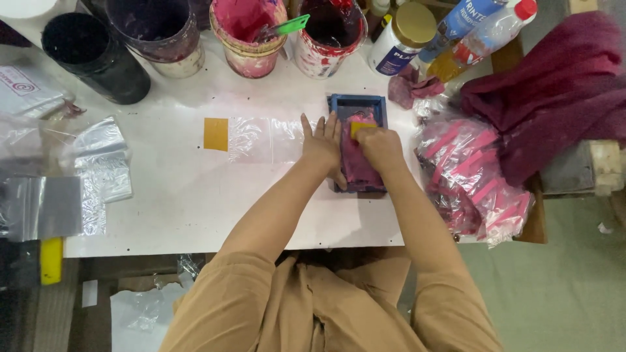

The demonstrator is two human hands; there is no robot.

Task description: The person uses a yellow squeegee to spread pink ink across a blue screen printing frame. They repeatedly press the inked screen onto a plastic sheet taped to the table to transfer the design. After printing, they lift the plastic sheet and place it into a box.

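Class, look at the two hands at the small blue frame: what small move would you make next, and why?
Probably draw the right hand with its yellow squeegee down the blue frame toward the body. The squeegee sits near the frame's far end, magenta ink lies below it, and the left hand presses flat at the frame's left edge, steadying it.

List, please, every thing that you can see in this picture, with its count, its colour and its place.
small blue-framed printing screen: one, blue frame with magenta ink, centre of table
yellow squeegee: one, yellow, on the screen under the right hand
clear plastic bag with yellow patch: one, left of the screen
ink-stained paint tubs: three, magenta and dark, back edge
black tub: one, back left
pile of pink-printed clear bags: one, right edge
maroon cloth: one, far right
white table: one
left hand: flat on the screen's left edge
right hand: grips the squeegee
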